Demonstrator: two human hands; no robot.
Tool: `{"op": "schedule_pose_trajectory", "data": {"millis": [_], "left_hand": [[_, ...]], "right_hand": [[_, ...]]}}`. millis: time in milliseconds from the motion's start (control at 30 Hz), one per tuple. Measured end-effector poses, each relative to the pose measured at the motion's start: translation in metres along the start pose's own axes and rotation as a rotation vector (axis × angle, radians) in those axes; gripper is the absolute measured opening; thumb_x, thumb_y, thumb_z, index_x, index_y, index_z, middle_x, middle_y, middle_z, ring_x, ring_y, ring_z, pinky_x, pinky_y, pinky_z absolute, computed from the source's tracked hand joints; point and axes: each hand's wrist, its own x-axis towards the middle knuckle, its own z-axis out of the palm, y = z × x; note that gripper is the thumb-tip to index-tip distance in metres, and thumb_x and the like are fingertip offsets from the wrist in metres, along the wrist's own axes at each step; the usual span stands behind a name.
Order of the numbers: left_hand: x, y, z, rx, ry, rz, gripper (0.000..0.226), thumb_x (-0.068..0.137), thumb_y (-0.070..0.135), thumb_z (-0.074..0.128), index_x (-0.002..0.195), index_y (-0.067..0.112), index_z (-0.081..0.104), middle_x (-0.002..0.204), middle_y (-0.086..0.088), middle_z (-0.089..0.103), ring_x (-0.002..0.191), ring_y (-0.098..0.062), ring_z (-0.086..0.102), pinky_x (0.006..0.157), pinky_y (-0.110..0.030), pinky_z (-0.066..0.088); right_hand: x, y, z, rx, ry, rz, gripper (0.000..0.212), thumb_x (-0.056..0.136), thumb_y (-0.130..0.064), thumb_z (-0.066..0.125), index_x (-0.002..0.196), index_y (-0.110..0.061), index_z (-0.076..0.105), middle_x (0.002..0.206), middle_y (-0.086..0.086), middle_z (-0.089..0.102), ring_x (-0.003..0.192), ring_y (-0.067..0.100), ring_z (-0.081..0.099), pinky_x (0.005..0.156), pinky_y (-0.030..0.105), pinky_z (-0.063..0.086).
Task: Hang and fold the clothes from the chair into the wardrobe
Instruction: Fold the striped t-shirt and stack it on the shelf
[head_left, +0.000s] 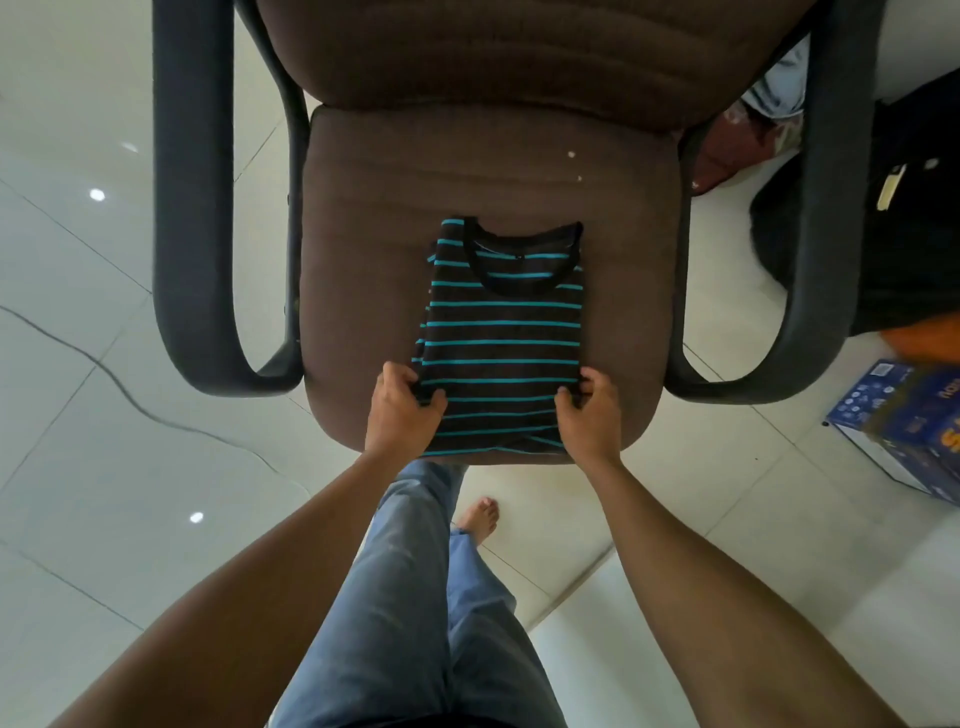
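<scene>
A dark shirt with thin teal stripes (503, 332) lies on the brown seat of the chair (374, 218), folded into a narrow panel with its collar toward the backrest. My left hand (402, 410) pinches the shirt's left edge near the hem. On the opposite edge, at the same height, my right hand (589, 415) grips the cloth. The hem reaches the seat's front edge. The wardrobe is not in view.
Black armrests (192, 208) curve down on both sides of the seat. A blue printed box (898, 415) stands on the tiled floor at the right, with dark bags (852, 234) behind it. My legs and a bare foot (480, 517) are just in front of the chair.
</scene>
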Motion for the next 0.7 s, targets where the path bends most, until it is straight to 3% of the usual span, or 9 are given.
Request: {"op": "schedule_pose_trajectory", "data": {"millis": [100,200,300,433,533,633,700], "left_hand": [[0.015,0.024,-0.001,-0.143,-0.050,0.071,0.038,0.090,0.024,0.071,0.110,0.022,0.039,0.114,0.002,0.054,0.102,-0.014,0.055,0.084,-0.024,0.047],[0.025,0.036,-0.005,-0.139,-0.088,0.118,0.034,0.092,0.014,0.067,0.105,0.021,0.037,0.113,0.001,0.054,0.100,-0.015,0.054,0.082,-0.024,0.045],[0.028,0.042,-0.014,-0.113,-0.097,0.130,0.025,0.094,0.001,0.057,0.102,0.018,0.041,0.109,0.002,0.054,0.096,-0.016,0.053,0.079,-0.023,0.047],[0.029,0.047,-0.033,-0.197,-0.164,0.022,0.032,0.095,-0.008,0.043,0.098,0.018,0.062,0.112,0.003,0.059,0.101,-0.019,0.058,0.091,-0.035,0.054],[0.022,0.058,-0.048,-0.305,-0.227,-0.044,0.040,0.101,-0.005,0.041,0.115,0.021,0.068,0.116,0.006,0.061,0.101,-0.013,0.061,0.096,-0.036,0.054],[0.010,0.072,-0.058,-0.414,-0.273,-0.036,0.031,0.100,0.002,0.052,0.122,0.019,0.066,0.113,0.008,0.063,0.101,-0.010,0.064,0.093,-0.033,0.056],[-0.004,0.081,-0.062,-0.397,-0.303,0.012,0.032,0.092,0.012,0.069,0.122,0.022,0.065,0.113,0.008,0.065,0.102,-0.009,0.065,0.081,-0.022,0.056]], "right_hand": [[0.016,-0.025,0.003,0.051,-0.101,-0.053,0.065,0.090,-0.030,0.070,0.144,-0.029,0.033,0.137,-0.006,0.049,0.119,0.011,0.051,0.094,0.025,0.045],[0.023,-0.044,0.005,0.136,-0.200,-0.032,0.073,0.085,-0.020,0.075,0.140,-0.032,0.029,0.133,-0.007,0.045,0.118,0.010,0.049,0.093,0.022,0.044],[0.022,-0.056,0.002,0.162,-0.264,-0.025,0.067,0.085,-0.013,0.075,0.134,-0.029,0.032,0.127,-0.005,0.046,0.115,0.011,0.051,0.097,0.026,0.047],[0.015,-0.060,-0.011,0.187,-0.292,-0.002,0.054,0.086,-0.021,0.077,0.126,-0.031,0.041,0.129,-0.005,0.049,0.118,0.014,0.051,0.102,0.033,0.047],[0.005,-0.063,-0.024,0.260,-0.287,0.005,0.047,0.087,-0.028,0.076,0.121,-0.036,0.045,0.130,-0.007,0.050,0.120,0.014,0.053,0.103,0.038,0.049],[-0.012,-0.069,-0.040,0.283,-0.266,-0.027,0.038,0.091,-0.028,0.072,0.119,-0.037,0.049,0.127,-0.010,0.052,0.118,0.012,0.052,0.101,0.035,0.047],[-0.027,-0.070,-0.053,0.285,-0.239,-0.040,0.029,0.092,-0.026,0.070,0.116,-0.033,0.056,0.121,-0.014,0.055,0.115,0.010,0.054,0.100,0.032,0.046]]}}
